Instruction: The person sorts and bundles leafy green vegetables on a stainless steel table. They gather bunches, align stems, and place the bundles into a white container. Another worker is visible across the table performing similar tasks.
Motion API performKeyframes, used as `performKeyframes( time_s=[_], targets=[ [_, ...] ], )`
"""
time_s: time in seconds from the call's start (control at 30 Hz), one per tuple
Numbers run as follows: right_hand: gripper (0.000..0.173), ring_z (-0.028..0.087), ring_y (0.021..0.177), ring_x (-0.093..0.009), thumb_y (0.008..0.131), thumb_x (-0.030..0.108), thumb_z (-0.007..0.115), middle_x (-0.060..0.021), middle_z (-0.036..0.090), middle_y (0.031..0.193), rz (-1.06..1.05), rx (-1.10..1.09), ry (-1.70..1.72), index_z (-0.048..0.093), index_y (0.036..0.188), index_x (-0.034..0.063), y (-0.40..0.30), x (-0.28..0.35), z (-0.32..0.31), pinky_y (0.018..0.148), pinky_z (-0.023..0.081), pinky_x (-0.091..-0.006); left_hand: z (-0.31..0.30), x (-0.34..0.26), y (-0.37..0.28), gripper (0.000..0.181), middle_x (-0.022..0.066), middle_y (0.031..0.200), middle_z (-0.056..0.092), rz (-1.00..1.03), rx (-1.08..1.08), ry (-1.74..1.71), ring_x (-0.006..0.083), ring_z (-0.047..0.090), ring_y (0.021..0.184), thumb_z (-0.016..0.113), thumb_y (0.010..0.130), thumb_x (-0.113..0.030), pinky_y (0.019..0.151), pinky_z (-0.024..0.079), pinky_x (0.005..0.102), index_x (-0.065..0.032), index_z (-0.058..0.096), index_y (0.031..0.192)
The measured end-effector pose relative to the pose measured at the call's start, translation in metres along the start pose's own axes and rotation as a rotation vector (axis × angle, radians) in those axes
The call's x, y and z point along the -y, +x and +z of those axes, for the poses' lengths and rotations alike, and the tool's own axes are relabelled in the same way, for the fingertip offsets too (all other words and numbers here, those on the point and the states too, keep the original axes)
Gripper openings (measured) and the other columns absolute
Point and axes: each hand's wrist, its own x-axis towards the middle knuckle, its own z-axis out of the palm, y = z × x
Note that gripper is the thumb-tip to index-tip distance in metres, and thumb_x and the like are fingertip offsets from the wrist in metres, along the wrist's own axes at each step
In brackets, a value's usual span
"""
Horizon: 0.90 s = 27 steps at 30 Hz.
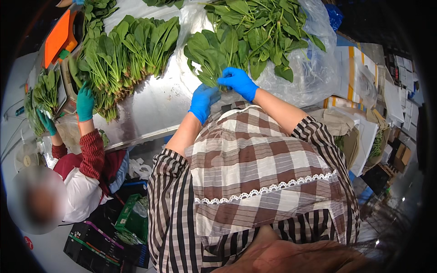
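Note:
A bunch of leafy greens that look like spinach point(210, 51) is held upright before my apron, leaves pointing away from me. My left hand point(203, 100), in a blue glove, grips the lower stems from the left. From the right, my blue-gloved right hand point(240, 83) pinches the same stems near their ends. Right behind the bunch lies a large heap of loose spinach point(263, 30) on clear plastic sheeting point(300, 85). To the left, several spinach bunches point(133, 51) lie in a row on the metal table point(150, 102), roots towards me.
At the left a co-worker's green-gloved hands point(85, 102) reach among greens beside an orange device point(58, 39). Below them are a green crate point(133, 218) and a black crate point(92, 245). White foam boxes point(355, 75) with yellow tape stand at the right.

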Motion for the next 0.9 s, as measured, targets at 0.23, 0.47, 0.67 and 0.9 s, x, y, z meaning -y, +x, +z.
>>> performKeyframes(
  time_s=[0.23, 0.47, 0.67, 0.9],
  targets=[
    [0.02, 0.063, 0.073, -0.013, 0.089, 0.016, 0.071, -0.007, 0.064, 0.081, 0.027, 0.036, 0.15, 0.061, 0.097, 0.0006, -0.021, 0.014, -0.006, 0.069, 0.053, -0.0284, 0.014, -0.014, 0.001, 0.029, 0.0115, 0.107, 0.066, -0.096, -0.04, 0.06, 0.0234, 0.066, 0.091, 0.062, 0.091, -0.017, 0.078, 0.054, 0.0339, -0.0036, 0.059, 0.117],
    [0.017, 0.066, 0.078, -0.015, 0.088, 0.012, 0.071, -0.0092, 0.068, 0.086, -0.069, 0.102, 0.103, 0.062, 0.097, 0.0, -0.039, 0.014, -0.002, 0.071, 0.054, -0.0299, 0.008, -0.004, 0.027, 0.028, 0.0133, 0.099, 0.07, 0.082, 0.027, 0.241, 0.0212, 0.068, 0.082, 0.063, 0.092, -0.018, 0.072, 0.055, 0.0335, 0.0008, 0.064, 0.113],
    [0.017, 0.068, 0.082, -0.019, 0.088, 0.007, 0.068, -0.0132, 0.07, 0.095, -0.135, -0.005, 0.192, 0.063, 0.103, -0.0005, -0.063, 0.029, -0.02, 0.075, 0.055, -0.0318, 0.008, -0.014, 0.016, 0.032, 0.0171, 0.108, 0.068, 0.023, 0.033, 0.017, 0.0252, 0.069, 0.091, 0.058, 0.096, -0.016, 0.08, 0.057, 0.0358, 0.0062, 0.06, 0.119],
    [0.024, 0.063, 0.076, -0.015, 0.085, 0.017, 0.071, -0.006, 0.069, 0.089, -0.123, -0.08, 0.143, 0.067, 0.103, 0.0022, -0.045, 0.028, -0.024, 0.069, 0.051, -0.0278, 0.006, -0.023, -0.004, 0.041, 0.018, 0.13, 0.058, -0.051, 0.223, -0.231, 0.0293, 0.059, 0.116, 0.045, 0.103, -0.025, 0.101, 0.047, 0.0426, 0.003, 0.051, 0.133]
  ],
)
